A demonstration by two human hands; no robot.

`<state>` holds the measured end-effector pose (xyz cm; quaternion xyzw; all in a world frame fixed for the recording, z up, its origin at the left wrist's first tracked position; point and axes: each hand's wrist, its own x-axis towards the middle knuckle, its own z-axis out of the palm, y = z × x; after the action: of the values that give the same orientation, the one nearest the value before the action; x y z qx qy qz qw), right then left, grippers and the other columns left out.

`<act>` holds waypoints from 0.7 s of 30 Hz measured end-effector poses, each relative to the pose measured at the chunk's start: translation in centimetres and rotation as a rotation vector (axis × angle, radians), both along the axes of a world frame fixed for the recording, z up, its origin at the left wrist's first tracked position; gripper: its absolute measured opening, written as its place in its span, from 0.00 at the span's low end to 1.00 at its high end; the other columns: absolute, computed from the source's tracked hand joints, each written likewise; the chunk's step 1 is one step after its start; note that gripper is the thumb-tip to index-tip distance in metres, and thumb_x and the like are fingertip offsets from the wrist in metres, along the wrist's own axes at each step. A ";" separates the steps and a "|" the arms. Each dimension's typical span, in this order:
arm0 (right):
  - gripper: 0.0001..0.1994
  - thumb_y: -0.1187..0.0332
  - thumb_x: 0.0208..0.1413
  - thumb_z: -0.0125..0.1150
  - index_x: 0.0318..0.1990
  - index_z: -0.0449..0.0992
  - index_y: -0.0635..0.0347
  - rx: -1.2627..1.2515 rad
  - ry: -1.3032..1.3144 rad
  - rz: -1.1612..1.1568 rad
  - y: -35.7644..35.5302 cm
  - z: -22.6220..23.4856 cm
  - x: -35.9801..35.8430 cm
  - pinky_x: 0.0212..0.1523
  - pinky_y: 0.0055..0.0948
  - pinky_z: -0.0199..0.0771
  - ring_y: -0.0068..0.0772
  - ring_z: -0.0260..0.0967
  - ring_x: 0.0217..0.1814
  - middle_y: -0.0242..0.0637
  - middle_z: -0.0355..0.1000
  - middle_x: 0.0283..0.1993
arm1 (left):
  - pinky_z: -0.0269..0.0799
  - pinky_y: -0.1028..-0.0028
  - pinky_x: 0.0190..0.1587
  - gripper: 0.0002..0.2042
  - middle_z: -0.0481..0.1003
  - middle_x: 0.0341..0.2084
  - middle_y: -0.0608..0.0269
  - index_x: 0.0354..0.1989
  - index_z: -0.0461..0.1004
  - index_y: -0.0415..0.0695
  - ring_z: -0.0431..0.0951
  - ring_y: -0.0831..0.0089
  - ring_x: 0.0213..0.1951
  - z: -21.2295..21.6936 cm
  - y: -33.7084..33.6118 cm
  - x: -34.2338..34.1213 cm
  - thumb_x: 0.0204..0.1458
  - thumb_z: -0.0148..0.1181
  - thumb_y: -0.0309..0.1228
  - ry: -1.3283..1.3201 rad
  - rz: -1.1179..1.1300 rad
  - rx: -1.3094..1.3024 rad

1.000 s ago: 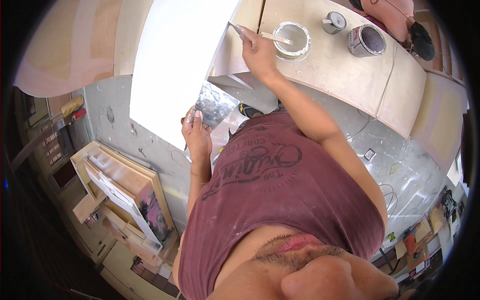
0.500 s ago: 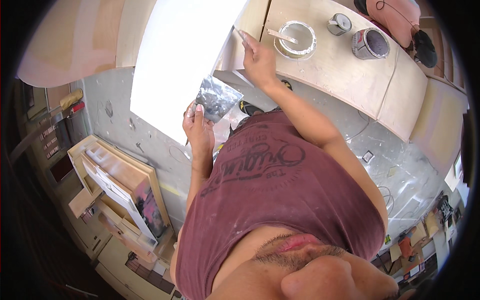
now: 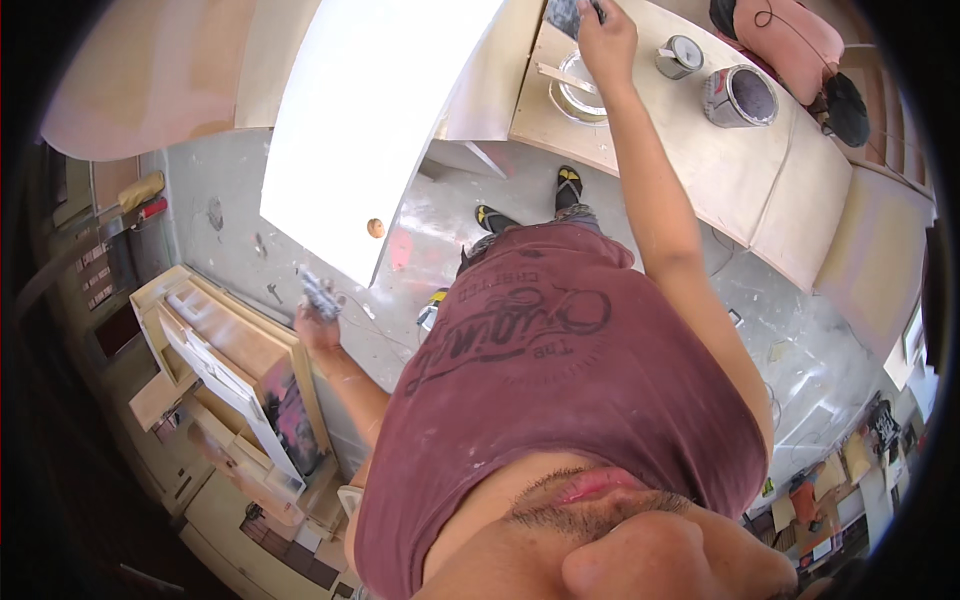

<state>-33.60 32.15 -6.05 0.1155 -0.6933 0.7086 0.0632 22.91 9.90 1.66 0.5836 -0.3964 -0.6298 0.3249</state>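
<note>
High in the view, my right hand (image 3: pixel 608 50) is closed on a flat grey metal spreader (image 3: pixel 563 16), its far part cut off by the frame's edge. It hangs over the table beside an open white-rimmed bucket (image 3: pixel 580 110), partly covering it. A wooden stick (image 3: pixel 567 78) lies across the bucket's rim. My left hand (image 3: pixel 318 328) is out to the left, fingers wrapped round a smeared metal spreader (image 3: pixel 322 294) seen nearly edge-on and blurred. Between my hands stands a large white panel (image 3: pixel 350 120) with a small round tan spot (image 3: pixel 375 228) near its lower edge.
The pale wooden table (image 3: pixel 690 160) also holds a small can (image 3: pixel 679 57) and a larger open can (image 3: pixel 741 96). A cable (image 3: pixel 775 185) trails over it. Wooden frames and boards (image 3: pixel 235 370) lean at the left. Another person (image 3: pixel 790 45) is beyond the table.
My left hand has swung left and down, away from the white panel. My right hand has moved up and right, over the bucket. The tan spot on the panel is now uncovered.
</note>
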 end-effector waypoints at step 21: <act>0.12 0.72 0.57 0.51 0.45 0.76 0.65 0.129 -0.001 0.122 -1.2 1.3 -1.8 0.44 0.32 0.72 0.40 0.75 0.40 0.50 0.76 0.38 | 0.59 0.48 0.57 0.12 0.75 0.34 0.55 0.30 0.73 0.45 0.71 0.58 0.44 -3.7 2.6 -0.9 0.55 0.44 0.38 0.496 -0.267 0.247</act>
<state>-35.38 30.92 -4.78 0.1610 -0.7291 0.6650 0.0123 22.02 12.47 -2.00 0.3902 -0.2987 -0.8334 0.2528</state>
